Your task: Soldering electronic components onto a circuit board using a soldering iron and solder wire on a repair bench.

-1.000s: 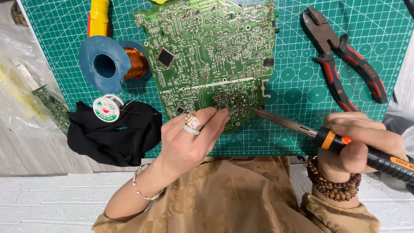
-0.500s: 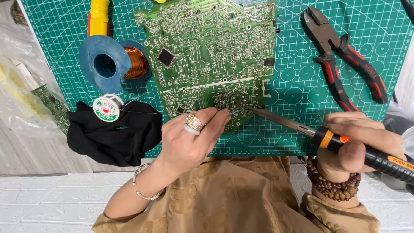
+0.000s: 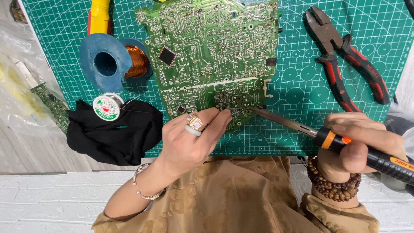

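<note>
On the mat (image 3: 302, 64): we have the board (image 3: 211, 51) lying flat, solder side up, its near edge toward us so the joints sit within reach of both hands.
Left hand (image 3: 192, 142): our fingers are curled, tips pinched at the board's near edge. A thin wire runs from the solder reel (image 3: 107, 107) toward them, so we judge they feed solder to the joint; the wire end itself is too fine to see.
Right hand (image 3: 358, 144): clenched round the iron (image 3: 340, 140) in a pen-like grip, held back on the handle, away from the hot shaft.
Iron tip: laid at a low angle, touching the board near its lower right corner, just beside our left fingertips. We read the low angle as a way to keep the joint in view.
Reel: sits on the black cloth (image 3: 114, 131), left of the board, so wire pulls off straight to the work.
Parked: cutters (image 3: 345, 60) top right, copper-wire spool (image 3: 114, 60) top left, both well apart from the joint.
Off mat: a small board in a clear bag (image 3: 26, 86) at left.
Change vs earlier: none that we can see; hands, iron and board sit as they did a second ago.
</note>
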